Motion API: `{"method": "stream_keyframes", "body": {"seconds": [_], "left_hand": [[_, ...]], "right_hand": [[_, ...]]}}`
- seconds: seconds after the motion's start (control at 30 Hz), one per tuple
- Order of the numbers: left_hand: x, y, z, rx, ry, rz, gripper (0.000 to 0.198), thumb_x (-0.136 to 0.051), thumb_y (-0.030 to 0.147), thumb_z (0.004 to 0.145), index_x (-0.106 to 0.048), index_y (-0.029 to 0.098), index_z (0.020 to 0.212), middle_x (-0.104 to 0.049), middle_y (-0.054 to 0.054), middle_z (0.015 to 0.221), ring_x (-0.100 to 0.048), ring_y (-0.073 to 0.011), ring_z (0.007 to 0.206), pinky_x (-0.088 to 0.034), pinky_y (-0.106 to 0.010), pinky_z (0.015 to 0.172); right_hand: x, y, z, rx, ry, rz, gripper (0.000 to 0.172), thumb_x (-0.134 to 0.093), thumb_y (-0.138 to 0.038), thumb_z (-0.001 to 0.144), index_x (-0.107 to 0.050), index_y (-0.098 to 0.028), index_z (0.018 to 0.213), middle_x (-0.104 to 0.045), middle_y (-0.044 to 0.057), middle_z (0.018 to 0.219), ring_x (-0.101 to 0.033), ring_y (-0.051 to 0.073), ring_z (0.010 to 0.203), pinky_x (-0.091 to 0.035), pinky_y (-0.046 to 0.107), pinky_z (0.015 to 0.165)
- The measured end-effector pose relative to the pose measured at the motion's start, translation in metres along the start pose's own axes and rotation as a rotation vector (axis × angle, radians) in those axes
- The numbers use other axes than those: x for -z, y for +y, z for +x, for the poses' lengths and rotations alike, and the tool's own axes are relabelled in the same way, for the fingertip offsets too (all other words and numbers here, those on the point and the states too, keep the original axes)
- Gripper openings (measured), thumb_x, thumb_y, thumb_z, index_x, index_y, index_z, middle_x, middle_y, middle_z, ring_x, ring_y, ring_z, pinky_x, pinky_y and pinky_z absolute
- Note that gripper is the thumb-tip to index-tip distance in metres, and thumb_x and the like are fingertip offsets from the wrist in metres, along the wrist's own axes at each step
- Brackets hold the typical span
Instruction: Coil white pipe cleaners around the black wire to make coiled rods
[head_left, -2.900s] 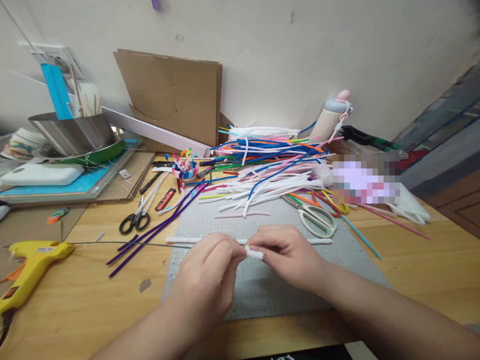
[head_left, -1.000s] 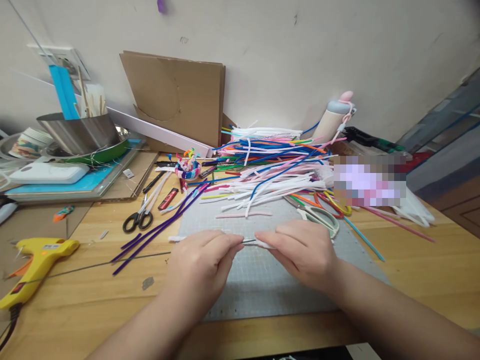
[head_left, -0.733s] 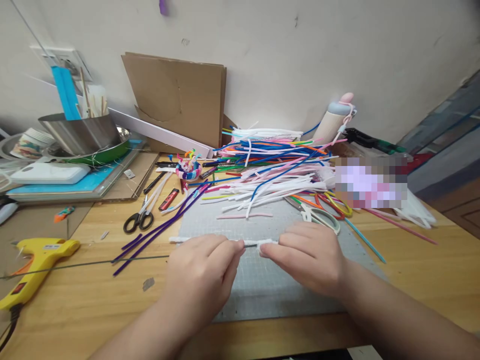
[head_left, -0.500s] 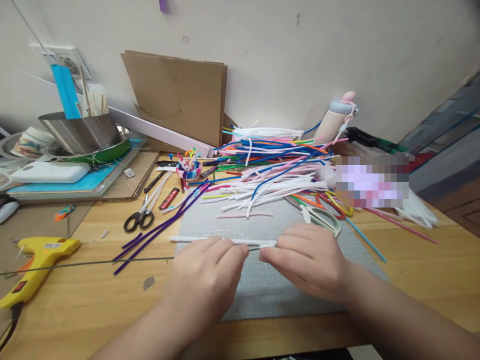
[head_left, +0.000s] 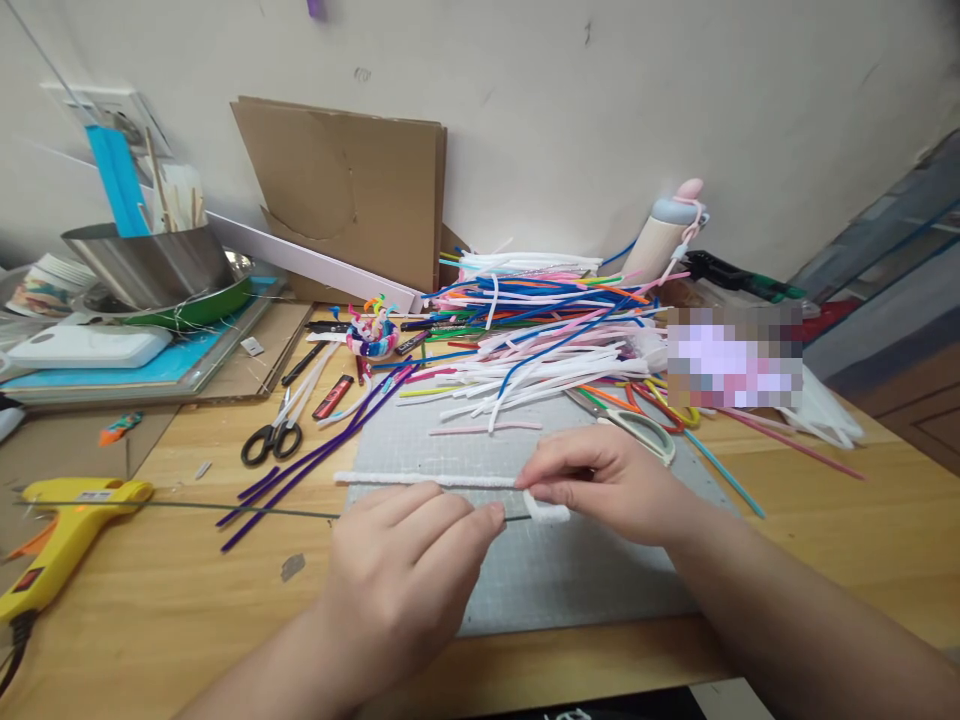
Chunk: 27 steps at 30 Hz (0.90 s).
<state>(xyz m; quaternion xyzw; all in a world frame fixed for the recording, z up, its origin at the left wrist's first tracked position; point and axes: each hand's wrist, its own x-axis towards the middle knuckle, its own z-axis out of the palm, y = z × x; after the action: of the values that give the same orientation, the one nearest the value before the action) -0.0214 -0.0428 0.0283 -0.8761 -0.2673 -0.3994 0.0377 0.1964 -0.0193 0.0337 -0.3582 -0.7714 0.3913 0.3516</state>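
My left hand (head_left: 420, 570) is closed round a long thin dark wire (head_left: 247, 508), which sticks out far to the left and a little to the right of the fingers. A white pipe cleaner (head_left: 427, 479) runs level above that hand. My right hand (head_left: 607, 480) pinches it near its right end, where it bends down and folds round the tip of the wire. Both hands are over a grey cutting mat (head_left: 570, 585). Behind them lie a short pink pipe cleaner (head_left: 484, 429) and a pile of white, blue and pink ones (head_left: 555, 375).
Black-handled scissors (head_left: 271, 443) and purple pipe cleaners (head_left: 315, 455) lie left of the mat. A yellow glue gun (head_left: 67, 530) is at far left. Pale-handled scissors (head_left: 645, 430) lie right. Cardboard (head_left: 345, 200), a bottle (head_left: 664, 240) and a metal bowl (head_left: 150, 265) stand behind.
My right hand has shifted up and regripped the white pipe cleaner. Its right end, straight along the wire before, is now bent round the wire's tip. My left hand keeps its grip.
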Motion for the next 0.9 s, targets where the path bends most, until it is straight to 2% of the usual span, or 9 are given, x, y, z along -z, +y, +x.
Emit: {"method": "stream_keyframes", "body": {"seconds": [0.1,0.2,0.37,0.47,0.6,0.7,0.8,0.9], "left_hand": [[0.0,0.001,0.0,0.052,0.057,-0.021,0.02,-0.063,0.003,0.073,-0.064,0.015,0.088,-0.066,0.0,0.066,-0.055,-0.0119,0.056,-0.043,-0.025,0.053],[0.0,0.0,0.001,0.105,0.109,0.003,0.019,-0.063,0.004,0.073,-0.064,0.016,0.088,-0.066,0.0,0.068,-0.057,-0.0119,0.058,-0.045,-0.025,0.055],[-0.001,-0.004,0.002,0.177,0.139,0.1,0.014,-0.064,0.007,0.074,-0.064,0.016,0.085,-0.065,-0.001,0.065,-0.058,-0.0131,0.058,-0.045,-0.026,0.056],[-0.003,-0.005,0.002,0.168,0.109,0.159,0.011,-0.064,0.008,0.075,-0.064,0.015,0.083,-0.065,-0.001,0.065,-0.059,-0.014,0.058,-0.045,-0.027,0.056],[-0.006,-0.007,0.003,0.086,-0.009,0.19,0.011,-0.062,0.009,0.076,-0.064,0.016,0.083,-0.066,0.0,0.065,-0.059,-0.0146,0.057,-0.045,-0.028,0.055],[-0.005,-0.006,0.003,0.016,-0.078,0.142,0.011,-0.06,0.009,0.077,-0.064,0.017,0.084,-0.067,0.0,0.066,-0.058,-0.0145,0.057,-0.044,-0.028,0.055],[-0.004,-0.005,0.002,0.008,-0.029,0.058,0.014,-0.062,0.007,0.076,-0.064,0.017,0.086,-0.067,0.0,0.067,-0.056,-0.0133,0.057,-0.044,-0.027,0.055],[-0.003,-0.004,0.002,0.057,0.041,-0.018,0.017,-0.064,0.004,0.073,-0.064,0.015,0.086,-0.067,-0.001,0.068,-0.055,-0.0122,0.058,-0.044,-0.026,0.055]], "right_hand": [[-0.005,0.004,0.0,0.151,0.01,-0.032,0.012,-0.058,-0.021,0.084,-0.069,-0.015,0.084,-0.067,0.003,0.07,-0.059,0.011,0.064,-0.047,0.023,0.058],[-0.015,0.006,-0.003,0.217,0.049,-0.117,0.015,-0.053,-0.021,0.088,-0.067,-0.016,0.089,-0.065,0.003,0.07,-0.059,0.012,0.063,-0.046,0.024,0.058],[-0.03,0.002,-0.013,0.346,0.2,-0.557,0.014,-0.051,-0.015,0.086,-0.064,-0.016,0.092,-0.066,0.004,0.074,-0.059,0.014,0.064,-0.043,0.027,0.058],[-0.031,-0.003,-0.019,0.423,0.25,-0.702,0.015,-0.057,-0.014,0.082,-0.062,-0.015,0.096,-0.067,0.004,0.075,-0.058,0.015,0.064,-0.042,0.028,0.058],[-0.024,-0.006,-0.019,0.454,0.311,-0.684,0.016,-0.061,-0.012,0.08,-0.063,-0.016,0.096,-0.067,0.003,0.075,-0.058,0.014,0.065,-0.043,0.028,0.059],[-0.016,-0.005,-0.014,0.374,0.295,-0.552,0.014,-0.059,-0.014,0.083,-0.065,-0.018,0.095,-0.066,0.002,0.075,-0.059,0.013,0.067,-0.045,0.026,0.061],[-0.009,0.0,-0.008,0.276,0.224,-0.388,0.015,-0.055,-0.017,0.086,-0.065,-0.019,0.097,-0.065,0.002,0.077,-0.059,0.012,0.069,-0.046,0.024,0.061],[-0.008,0.005,-0.006,0.253,0.137,-0.378,0.021,-0.048,-0.014,0.089,-0.065,-0.019,0.101,-0.066,0.003,0.081,-0.06,0.012,0.074,-0.046,0.025,0.064]]}}
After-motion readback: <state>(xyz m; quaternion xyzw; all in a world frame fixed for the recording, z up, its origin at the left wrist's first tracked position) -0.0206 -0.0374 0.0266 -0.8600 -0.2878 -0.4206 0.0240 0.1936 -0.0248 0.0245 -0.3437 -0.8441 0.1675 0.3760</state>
